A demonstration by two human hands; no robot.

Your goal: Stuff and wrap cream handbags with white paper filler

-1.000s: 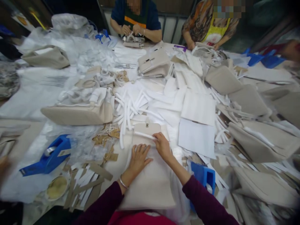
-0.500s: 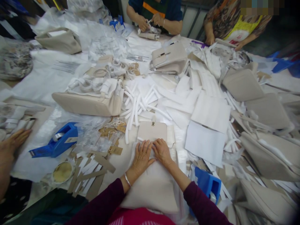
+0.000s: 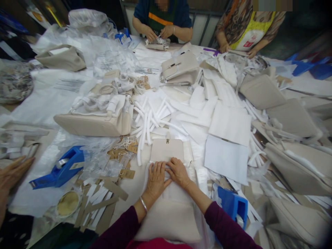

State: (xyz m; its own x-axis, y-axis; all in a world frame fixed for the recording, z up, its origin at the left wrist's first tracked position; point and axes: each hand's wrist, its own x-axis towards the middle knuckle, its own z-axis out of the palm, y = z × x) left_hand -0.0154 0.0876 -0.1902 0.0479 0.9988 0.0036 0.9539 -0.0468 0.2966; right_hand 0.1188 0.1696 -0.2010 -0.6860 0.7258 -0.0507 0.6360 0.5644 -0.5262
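Note:
A beige handbag (image 3: 168,214) lies flat in front of me, its flap (image 3: 167,149) with a small metal clasp turned away from me. My left hand (image 3: 156,180) rests flat on the bag just below the flap, fingers stretched out. My right hand (image 3: 178,172) lies beside it, touching it, with fingers curled down onto the bag at the flap's lower edge. Whether those fingers hold anything is hidden. A pile of white foam strips (image 3: 147,121) lies just beyond the flap.
A blue tape dispenser (image 3: 61,167) sits at left, another blue dispenser (image 3: 233,207) at my right elbow. Card strips (image 3: 101,200) and tags (image 3: 124,173) lie near left. Beige bags (image 3: 93,124) and white sheets (image 3: 228,155) cover the table. Two people work at the far side; another person's hand (image 3: 11,173) is at left.
My right hand drew back from the white strip on the flap and came beside my left hand. Both hands now press the bag below the flap.

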